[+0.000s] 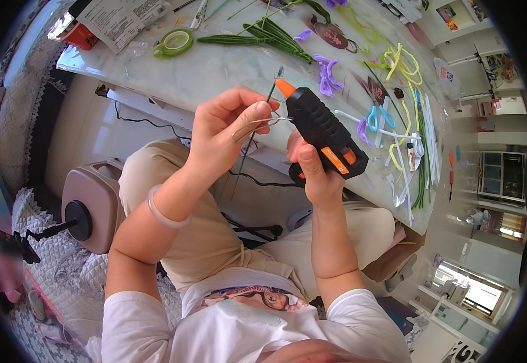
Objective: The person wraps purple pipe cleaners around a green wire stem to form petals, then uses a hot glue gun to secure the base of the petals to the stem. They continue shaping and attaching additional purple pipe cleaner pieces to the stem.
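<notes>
My left hand (222, 125) pinches a thin dark green stem (245, 156) between thumb and fingers, its lower end hanging past the table edge. In my right hand (321, 181) is a black hot glue gun (322, 125) with an orange nozzle (284, 88). The nozzle tip is at the upper end of the stem, touching or very close to it. Something small and shiny shows at that end. The glue gun's bent wire stand (256, 123) reaches across my left thumb. Beyond my hands, purple pipe-cleaner pieces (327, 76) and green pipe-cleaner leaves (272, 38) lie on the marble-patterned table (227, 72).
Green tape (172, 43) lies at the table's far left. Blue-handled scissors (380, 119), yellow pipe cleaners (401, 68) and white strips (429, 131) are on the right. A black cord (268, 183) runs below the table edge. A pinkish stool-like object (93, 204) stands to my left.
</notes>
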The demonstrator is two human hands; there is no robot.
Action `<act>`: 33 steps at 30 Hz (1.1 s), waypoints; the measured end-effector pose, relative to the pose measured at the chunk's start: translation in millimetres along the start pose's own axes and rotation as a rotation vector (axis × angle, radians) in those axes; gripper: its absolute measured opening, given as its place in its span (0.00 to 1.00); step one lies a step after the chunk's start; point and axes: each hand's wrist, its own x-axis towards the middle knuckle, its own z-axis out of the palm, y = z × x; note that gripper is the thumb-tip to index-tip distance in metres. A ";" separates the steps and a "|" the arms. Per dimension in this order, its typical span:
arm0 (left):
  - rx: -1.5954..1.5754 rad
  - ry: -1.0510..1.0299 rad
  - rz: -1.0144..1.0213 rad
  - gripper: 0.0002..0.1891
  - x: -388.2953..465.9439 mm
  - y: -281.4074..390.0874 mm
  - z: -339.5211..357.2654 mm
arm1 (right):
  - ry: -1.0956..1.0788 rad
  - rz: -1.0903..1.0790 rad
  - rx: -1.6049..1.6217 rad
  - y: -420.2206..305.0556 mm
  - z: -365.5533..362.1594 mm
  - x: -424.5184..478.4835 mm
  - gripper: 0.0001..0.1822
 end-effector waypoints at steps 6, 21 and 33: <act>-0.013 0.018 -0.005 0.07 1.0 0.9 -0.5 | 0.010 0.054 0.074 -1.6 4.4 5.1 0.13; -0.044 0.358 0.101 0.08 15.9 32.2 -37.7 | 0.133 0.429 0.170 20.6 3.5 28.0 0.20; -0.142 0.282 -0.029 0.06 10.6 28.6 -26.5 | 0.130 0.204 -0.479 81.0 15.2 64.7 0.30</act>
